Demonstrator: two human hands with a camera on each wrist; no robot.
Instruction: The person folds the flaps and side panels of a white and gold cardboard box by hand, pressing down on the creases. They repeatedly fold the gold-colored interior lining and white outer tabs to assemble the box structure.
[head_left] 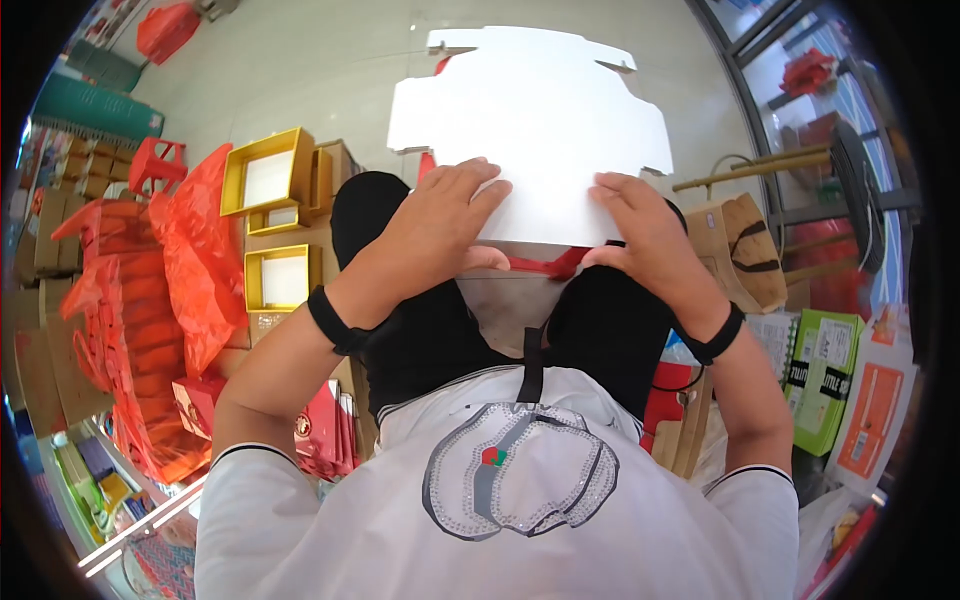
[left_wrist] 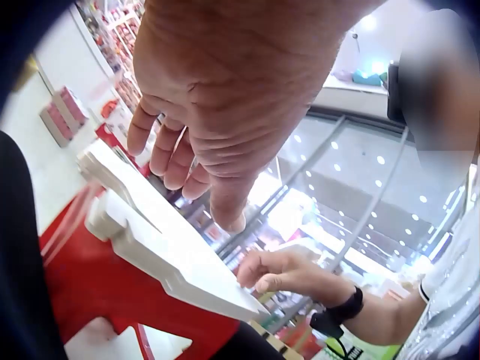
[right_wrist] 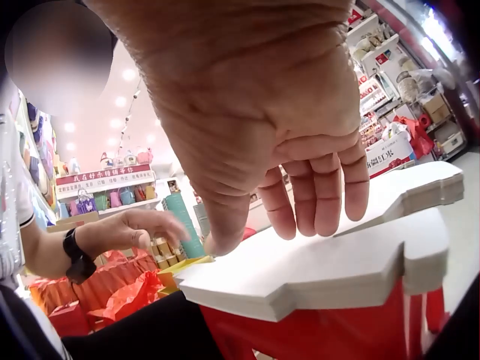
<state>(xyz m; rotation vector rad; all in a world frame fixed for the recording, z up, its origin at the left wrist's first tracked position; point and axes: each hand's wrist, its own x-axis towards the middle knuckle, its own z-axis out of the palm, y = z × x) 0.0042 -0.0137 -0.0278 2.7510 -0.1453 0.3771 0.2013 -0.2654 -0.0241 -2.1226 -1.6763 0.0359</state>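
Note:
A thick stack of white die-cut cardboard box blanks (head_left: 540, 130) lies flat in front of the knees. In the wrist views it rests on a red plastic stool (left_wrist: 142, 289), its notched edges showing many layers. My left hand (head_left: 440, 215) is at the near left of the stack, fingers extended over its surface and thumb apart. On the opposite side, my right hand (head_left: 650, 235) has its fingertips at the right edge, thumb near the front corner. Fairly straight fingers (right_wrist: 304, 199) of the right hand reach down to the white card in the right wrist view. Neither hand grips anything.
Yellow-rimmed boxes (head_left: 265, 175) stand at the left, beside red plastic bags (head_left: 200, 270) and a small red stool (head_left: 157, 165). To the right are a brown paper bag (head_left: 735, 250), a chair (head_left: 850, 200) and a green box (head_left: 828, 380).

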